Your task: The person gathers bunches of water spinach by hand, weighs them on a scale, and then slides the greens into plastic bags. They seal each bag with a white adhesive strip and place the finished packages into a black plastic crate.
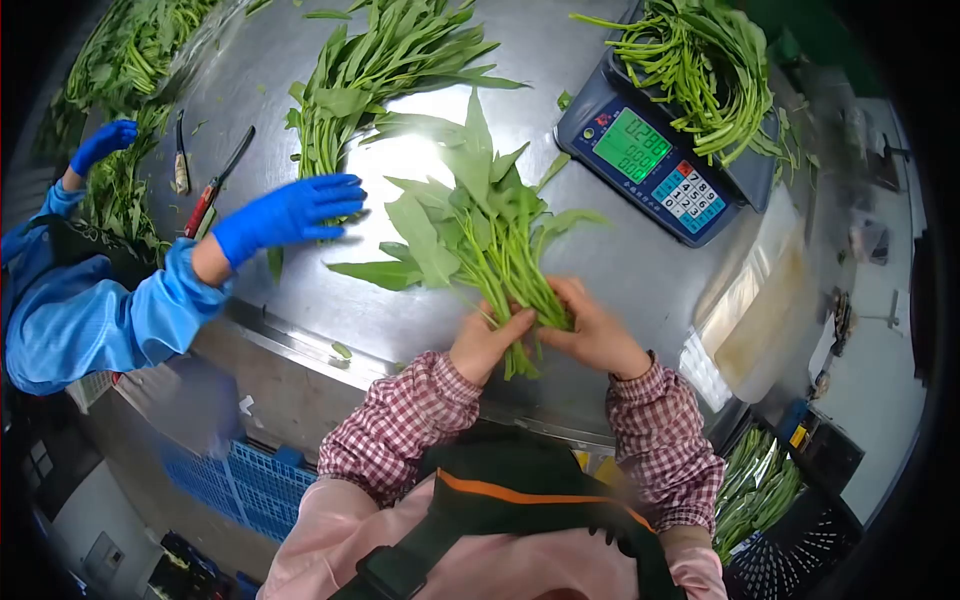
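Between my two hands is a bunch of water spinach (500, 240), its leaves pointing away from me and its cut stems toward me. My left hand (487, 342) is closed round the stems from the left, thumb across them. From the right, my right hand (592, 330) grips the same stems with thumb and fingers. Beyond the bunch, to the right, stands a digital scale (650, 165) with a lit green display. Another bundle of water spinach (705, 75) rests on the scale.
On the left, a co-worker's blue-gloved hand (295, 215) touches a pile of greens (350, 100) on the metal table (630, 270). Two knives (222, 180) lie nearby. Plastic bags (750, 300) lie at the right edge; a crate of bagged greens (760, 485) stands below.
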`<state>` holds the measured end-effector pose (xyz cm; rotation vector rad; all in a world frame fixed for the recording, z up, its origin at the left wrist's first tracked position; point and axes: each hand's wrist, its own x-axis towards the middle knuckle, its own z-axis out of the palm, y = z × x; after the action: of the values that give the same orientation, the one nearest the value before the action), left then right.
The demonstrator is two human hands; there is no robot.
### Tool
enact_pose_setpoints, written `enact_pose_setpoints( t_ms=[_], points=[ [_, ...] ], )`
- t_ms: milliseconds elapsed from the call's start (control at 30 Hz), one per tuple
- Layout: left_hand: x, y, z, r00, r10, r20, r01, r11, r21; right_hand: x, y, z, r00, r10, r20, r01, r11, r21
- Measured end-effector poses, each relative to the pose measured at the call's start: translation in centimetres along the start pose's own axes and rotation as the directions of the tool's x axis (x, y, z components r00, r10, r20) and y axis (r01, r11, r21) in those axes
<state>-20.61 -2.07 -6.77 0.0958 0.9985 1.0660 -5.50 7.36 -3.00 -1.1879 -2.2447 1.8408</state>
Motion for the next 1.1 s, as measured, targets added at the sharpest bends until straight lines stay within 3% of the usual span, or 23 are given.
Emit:
enact_pose_setpoints(
  t_ms=[67, 100, 167, 200, 300, 333, 433, 567, 633, 667, 700, 767, 800, 833, 867, 900, 933, 1000, 1033, 1067, 1100],
  points=[
    [0.2, -0.4, -0.5, 0.999, -0.039, 0.009, 0.037, 0.994, 0.099, -0.2, -0.5, -0.1, 1.0, 0.008, -0.027, -0.008, 1.0, 0.015],
    [0.2, -0.3, -0.2, 1.0, 0.023, 0.003, -0.023, 0.999, 0.044, -0.1, -0.9, -0.1, 0.999, 0.003, -0.035, -0.002, 1.0, 0.024],
    [0.0, -0.7, 0.9, 0.99, 0.139, -0.023, -0.14, 0.988, -0.066, -0.5, -2.0, -0.5, 0.991, 0.108, 0.074, -0.126, 0.943, 0.309],
    [0.1, -1.3, 0.6, 0.994, 0.111, -0.013, -0.112, 0.992, -0.055, -0.7, -2.3, -0.5, 0.979, 0.15, 0.14, -0.197, 0.88, 0.432],
    [0.1, -0.7, 0.9, 1.0, 0.011, 0.018, -0.008, 0.987, -0.16, -0.9, -1.8, 1.0, 0.972, 0.204, 0.119, -0.236, 0.816, 0.528],
    [0.1, -0.7, 0.4, 0.999, -0.053, 0.005, 0.053, 0.996, -0.072, -0.8, -2.1, 1.0, 0.957, 0.269, 0.109, -0.276, 0.729, 0.626],
    [-0.1, -0.3, 0.4, 0.998, -0.014, -0.057, 0.017, 0.998, 0.057, -0.9, -1.1, 0.6, 0.955, 0.278, 0.101, -0.274, 0.703, 0.656],
    [0.5, -1.2, -0.8, 1.0, 0.007, -0.027, 0.002, 0.948, 0.317, -1.6, -1.7, 0.6, 0.963, 0.268, -0.024, -0.256, 0.942, 0.216],
    [0.2, 0.0, 0.2, 0.999, 0.03, -0.017, -0.021, 0.92, 0.392, -1.3, -3.1, 0.4, 0.979, 0.175, -0.104, -0.185, 0.978, -0.095],
    [0.0, 0.8, 0.6, 1.0, -0.007, 0.019, -0.001, 0.917, 0.399, -1.1, -3.4, 0.3, 0.993, 0.006, -0.121, -0.034, 0.973, -0.23],
    [-0.3, 1.4, 0.7, 0.997, -0.052, 0.053, 0.026, 0.912, 0.409, -1.2, -3.0, -0.1, 0.995, 0.01, -0.099, -0.036, 0.964, -0.262],
    [-0.5, 4.1, -0.4, 0.961, -0.259, 0.093, 0.22, 0.926, 0.308, -1.3, -2.5, -1.4, 0.995, 0.023, -0.1, -0.052, 0.951, -0.303],
    [-0.2, 5.8, -1.5, 0.948, -0.291, 0.125, 0.233, 0.909, 0.346, -1.4, -3.3, -3.4, 0.994, 0.102, -0.031, -0.106, 0.932, -0.347],
    [-1.1, 8.2, -1.8, 0.941, -0.322, 0.105, 0.319, 0.947, 0.046, -2.9, -3.2, -5.6, 0.987, 0.157, -0.03, -0.158, 0.932, -0.328],
    [-1.6, 10.2, -3.1, 0.967, -0.246, 0.065, 0.246, 0.969, 0.002, -3.1, -2.9, -7.5, 0.986, 0.161, 0.032, -0.144, 0.942, -0.303],
    [-3.1, 12.4, -3.5, 1.0, 0.018, -0.014, -0.018, 1.0, 0.011, -3.0, -2.8, -8.8, 0.981, 0.163, 0.108, -0.129, 0.953, -0.274],
    [-4.0, 13.8, -4.1, 0.967, 0.254, -0.031, -0.255, 0.967, -0.019, -4.0, -5.3, -10.6, 0.984, 0.148, 0.094, -0.126, 0.97, -0.208],
    [-5.2, 15.8, -2.9, 0.803, 0.596, 0.005, -0.592, 0.799, -0.101, -7.0, -6.6, -13.3, 0.971, -0.066, -0.231, 0.045, 0.995, -0.094],
    [-5.6, 16.8, -1.4, 0.686, 0.726, 0.045, -0.713, 0.684, -0.154, -7.8, -8.4, -13.8, 0.89, -0.16, -0.426, 0.175, 0.985, -0.005],
    [-4.7, 16.8, -0.2, 0.505, 0.86, 0.07, -0.863, 0.504, 0.03, -8.3, -9.9, -14.6, 0.76, -0.219, -0.612, 0.314, 0.948, 0.051],
    [-3.9, 17.2, 0.4, 0.503, 0.858, 0.106, -0.864, 0.503, 0.024, -7.8, -11.1, -15.9, 0.677, -0.287, -0.678, 0.359, 0.933, -0.036]
  ],
)
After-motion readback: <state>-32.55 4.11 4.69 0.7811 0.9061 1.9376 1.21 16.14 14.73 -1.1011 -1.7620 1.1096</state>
